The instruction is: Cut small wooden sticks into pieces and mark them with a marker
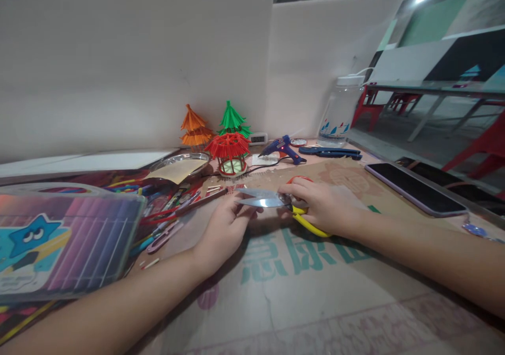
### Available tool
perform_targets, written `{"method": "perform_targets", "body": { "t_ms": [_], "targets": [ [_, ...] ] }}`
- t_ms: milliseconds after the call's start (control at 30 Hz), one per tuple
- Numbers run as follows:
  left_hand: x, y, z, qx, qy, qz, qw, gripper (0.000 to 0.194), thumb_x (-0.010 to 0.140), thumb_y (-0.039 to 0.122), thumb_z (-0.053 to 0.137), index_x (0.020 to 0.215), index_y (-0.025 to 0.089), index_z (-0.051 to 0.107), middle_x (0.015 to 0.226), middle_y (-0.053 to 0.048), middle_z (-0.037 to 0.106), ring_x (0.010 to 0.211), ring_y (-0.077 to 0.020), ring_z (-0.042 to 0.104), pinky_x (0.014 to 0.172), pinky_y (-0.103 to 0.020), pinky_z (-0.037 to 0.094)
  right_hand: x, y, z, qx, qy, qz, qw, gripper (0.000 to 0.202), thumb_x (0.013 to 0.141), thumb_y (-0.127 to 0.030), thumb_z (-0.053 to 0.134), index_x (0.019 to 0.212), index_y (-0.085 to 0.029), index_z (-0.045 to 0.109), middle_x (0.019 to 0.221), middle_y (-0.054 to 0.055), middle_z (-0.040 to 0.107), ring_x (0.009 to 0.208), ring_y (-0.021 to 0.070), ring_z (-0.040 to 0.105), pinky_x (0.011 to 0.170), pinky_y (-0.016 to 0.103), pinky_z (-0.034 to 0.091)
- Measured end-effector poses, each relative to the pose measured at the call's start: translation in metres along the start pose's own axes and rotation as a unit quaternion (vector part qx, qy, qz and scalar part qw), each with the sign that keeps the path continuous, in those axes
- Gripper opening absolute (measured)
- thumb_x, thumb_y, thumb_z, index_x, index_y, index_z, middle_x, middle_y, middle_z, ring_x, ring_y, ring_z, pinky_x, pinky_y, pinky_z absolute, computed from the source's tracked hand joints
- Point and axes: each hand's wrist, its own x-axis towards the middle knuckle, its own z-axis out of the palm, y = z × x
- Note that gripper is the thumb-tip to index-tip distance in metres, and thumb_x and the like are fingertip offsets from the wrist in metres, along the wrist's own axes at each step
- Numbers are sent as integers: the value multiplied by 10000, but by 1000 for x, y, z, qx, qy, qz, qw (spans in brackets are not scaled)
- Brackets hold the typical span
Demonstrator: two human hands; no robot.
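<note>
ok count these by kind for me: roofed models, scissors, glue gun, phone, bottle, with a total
Roofed models (red, orange, green): 3
Scissors: 1
Glue gun: 1
Phone: 1
Bottle: 1
Total: 7

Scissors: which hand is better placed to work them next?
Probably the right hand: it holds the scissors by the handles; the left hand is near the blade tips.

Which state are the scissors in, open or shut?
Open: the two blades of the scissors part toward their tips, near the left hand; the right hand holds the handles.
</note>
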Motion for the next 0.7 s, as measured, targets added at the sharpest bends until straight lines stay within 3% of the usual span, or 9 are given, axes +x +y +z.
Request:
{"method": "perform_targets", "body": {
  "t_ms": [400,700],
  "targets": [
    [1,4,-2,8,4,-8,1000,144,854,196,514,801,176,647,789,-20,681,763,-173,622,712,-269,475,2,-4,-4,-19,-9,0,1000,388,904,-394,602,1267,-256,616,1081,84,649,883,213,632,640,288,463],
    [-1,1,-1,20,16,-26,999,151,822,137,524,825,187,666,854,-24,709,817,-191,640,777,-294,491,2,-4,-5,-28,-9,0,1000,381,888,-390,629,1243,-253,636,1066,91,651,855,211,620,643,296,470]
  ]
}}
